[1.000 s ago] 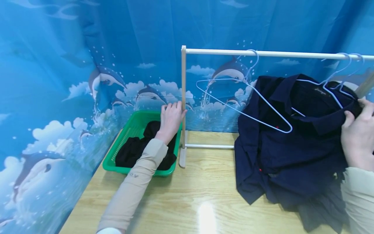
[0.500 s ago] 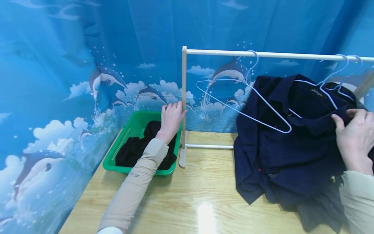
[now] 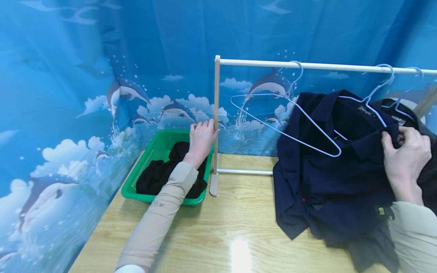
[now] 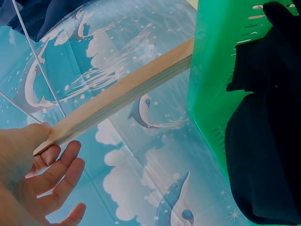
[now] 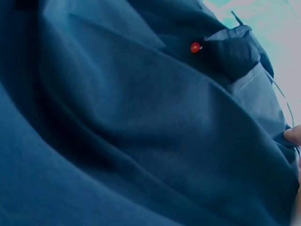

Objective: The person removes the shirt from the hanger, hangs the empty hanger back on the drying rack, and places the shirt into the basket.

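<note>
My left hand (image 3: 201, 140) holds the wooden upright post (image 3: 216, 113) of a clothes rack, thumb on one side and fingers curled behind it, as the left wrist view shows at the post (image 4: 117, 96). A navy shirt (image 3: 341, 178) hangs from a light blue hanger (image 3: 368, 99) on the rack's white bar (image 3: 334, 67). With my right hand (image 3: 406, 159) I pinch the shirt near its collar and shoulder. The right wrist view is mostly filled by navy cloth (image 5: 155, 113), with a red button (image 5: 195, 47) and my thumb (image 5: 292, 135) at the edge.
A bare hanger (image 3: 286, 131) hangs left of the shirt, overlapping its front. Another hanger (image 3: 397, 104) with a dark garment (image 3: 431, 167) is at the far right. The green basket (image 3: 136, 195) holding black cloth (image 3: 153, 176) stands on the wooden table (image 3: 191, 235) beside the post.
My right hand has moved left, still pinching the shirt, and the shirt's hanger has slid left along the bar, away from the hanger behind it. My left hand stays on the post.
</note>
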### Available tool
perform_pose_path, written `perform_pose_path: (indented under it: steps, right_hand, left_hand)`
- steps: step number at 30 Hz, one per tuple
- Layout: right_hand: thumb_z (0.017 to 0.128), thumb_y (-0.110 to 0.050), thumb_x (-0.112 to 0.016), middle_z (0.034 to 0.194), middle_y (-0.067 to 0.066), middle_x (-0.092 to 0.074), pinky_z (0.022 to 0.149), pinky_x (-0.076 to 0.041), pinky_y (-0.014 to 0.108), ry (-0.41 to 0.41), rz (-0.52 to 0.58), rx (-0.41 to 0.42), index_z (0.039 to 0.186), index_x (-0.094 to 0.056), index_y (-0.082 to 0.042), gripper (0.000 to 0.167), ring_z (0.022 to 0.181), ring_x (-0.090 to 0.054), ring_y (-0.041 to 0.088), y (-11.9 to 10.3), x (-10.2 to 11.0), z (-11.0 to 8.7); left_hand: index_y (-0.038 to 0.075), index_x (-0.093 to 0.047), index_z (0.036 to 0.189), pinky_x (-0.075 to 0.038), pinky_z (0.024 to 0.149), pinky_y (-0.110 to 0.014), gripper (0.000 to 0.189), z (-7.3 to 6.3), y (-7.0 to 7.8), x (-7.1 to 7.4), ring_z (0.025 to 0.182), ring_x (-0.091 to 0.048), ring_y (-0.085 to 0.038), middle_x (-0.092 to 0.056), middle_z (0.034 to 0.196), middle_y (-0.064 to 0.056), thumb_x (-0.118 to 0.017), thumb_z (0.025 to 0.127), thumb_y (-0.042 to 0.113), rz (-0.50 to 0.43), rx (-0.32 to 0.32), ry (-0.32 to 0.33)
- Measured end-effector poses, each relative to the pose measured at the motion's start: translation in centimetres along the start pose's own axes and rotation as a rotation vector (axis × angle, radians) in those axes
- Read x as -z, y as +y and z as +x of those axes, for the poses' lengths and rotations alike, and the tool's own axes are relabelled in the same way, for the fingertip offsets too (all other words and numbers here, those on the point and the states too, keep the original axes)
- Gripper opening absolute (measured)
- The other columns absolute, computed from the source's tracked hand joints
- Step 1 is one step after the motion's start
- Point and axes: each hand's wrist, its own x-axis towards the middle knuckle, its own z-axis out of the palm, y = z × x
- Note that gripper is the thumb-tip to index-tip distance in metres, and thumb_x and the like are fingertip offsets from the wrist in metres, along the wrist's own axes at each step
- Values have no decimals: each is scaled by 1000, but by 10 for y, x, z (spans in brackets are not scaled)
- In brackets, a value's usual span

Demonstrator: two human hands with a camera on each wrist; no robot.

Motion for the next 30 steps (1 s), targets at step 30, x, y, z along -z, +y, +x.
perform_pose_path:
  steps: [30]
  right_hand:
    - [97, -14, -65, 96, 35, -59, 84, -32, 55, 9, 106, 2, 112, -59, 17, 35, 91, -45, 48, -5, 4, -77]
  left_hand:
    - [11, -58, 116, -44, 83, -40, 36, -1, 1, 1, 94, -58, -25, -67, 100, -5, -52, 105, 44, 10, 15, -19]
